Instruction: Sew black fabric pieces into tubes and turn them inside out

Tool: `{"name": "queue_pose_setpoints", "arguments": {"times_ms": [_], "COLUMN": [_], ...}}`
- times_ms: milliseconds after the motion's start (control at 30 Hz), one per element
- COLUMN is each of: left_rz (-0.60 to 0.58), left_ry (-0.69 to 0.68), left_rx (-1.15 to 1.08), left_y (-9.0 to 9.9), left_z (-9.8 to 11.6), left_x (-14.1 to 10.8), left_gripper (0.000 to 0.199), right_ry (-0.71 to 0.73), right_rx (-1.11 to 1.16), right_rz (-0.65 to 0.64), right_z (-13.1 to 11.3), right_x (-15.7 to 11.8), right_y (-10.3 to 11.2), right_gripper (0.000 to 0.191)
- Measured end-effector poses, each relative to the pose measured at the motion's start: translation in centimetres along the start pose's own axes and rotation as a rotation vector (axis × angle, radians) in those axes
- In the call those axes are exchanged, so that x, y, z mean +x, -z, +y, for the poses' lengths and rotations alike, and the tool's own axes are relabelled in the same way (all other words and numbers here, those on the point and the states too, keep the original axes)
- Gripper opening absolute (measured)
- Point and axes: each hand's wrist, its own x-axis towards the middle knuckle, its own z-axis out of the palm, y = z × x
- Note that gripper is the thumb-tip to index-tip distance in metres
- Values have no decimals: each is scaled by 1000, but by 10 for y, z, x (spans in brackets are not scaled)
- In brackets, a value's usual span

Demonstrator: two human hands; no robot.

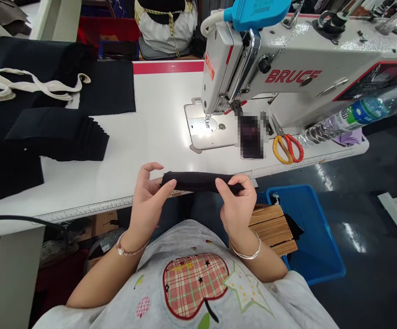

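Observation:
A narrow folded strip of black fabric (196,181) is stretched level between my two hands, over the table's front edge. My left hand (152,189) pinches its left end, thumb on top, with the index finger raised off the cloth. At the right end, my right hand (235,198) grips the strip between thumb and curled fingers. Beyond the strip stands a white sewing machine (294,68), its needle and presser foot lit above the metal needle plate (201,125).
Stacked black fabric pieces (57,135) and cream straps (30,84) lie at left. Scissors (287,146), a pixelated dark object (251,137) and a plastic bottle (356,114) are at right. Below the table sit a blue bin (321,237) and a slatted wooden piece (272,228).

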Motion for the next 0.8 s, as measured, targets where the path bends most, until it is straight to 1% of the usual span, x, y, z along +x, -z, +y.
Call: {"name": "queue_pose_setpoints", "arguments": {"times_ms": [100, 133, 233, 333, 433, 533, 600, 633, 700, 733, 800], "left_rz": [78, 74, 2, 13, 52, 120, 192, 209, 166, 111, -51], "left_ry": [-94, -98, -51, -40, -52, -56, -29, -8, 39, 54, 81], "left_rx": [-97, -109, -68, 0, 18, -120, -270, -320, -327, -305, -177], "left_y": [16, 22, 39, 49, 57, 74, 90, 98, 105, 104, 94], "left_z": [-11, -14, -20, -14, 0, 9, 6, 2, -8, -14, -21], "left_x": [1, 1, 0, -1, 1, 9, 16, 20, 25, 26, 26], "left_gripper": [33, 29, 13, 11, 19, 27, 25, 22, 19, 19, 20], "right_ry": [6, 7, 0, -14, -32, -55, -72, -76, -65, -51, -7], "right_rx": [1, 5, 30, 56, 70, 94, 119, 128, 131, 123, 85], "right_rz": [31, 38, 52, 53, 57, 77, 84, 86, 86, 83, 66], "right_z": [8, 10, 14, 12, 7, 2, 1, 0, 0, -1, -2], "right_x": [4, 6, 9, 10, 10, 10, 10, 10, 9, 7, 4], "right_y": [4, 6, 6, 5, 2, 1, 0, -1, -3, -4, -6], "right_gripper": [33, 33, 34, 36, 36, 37, 37, 37, 36, 35, 34]}}
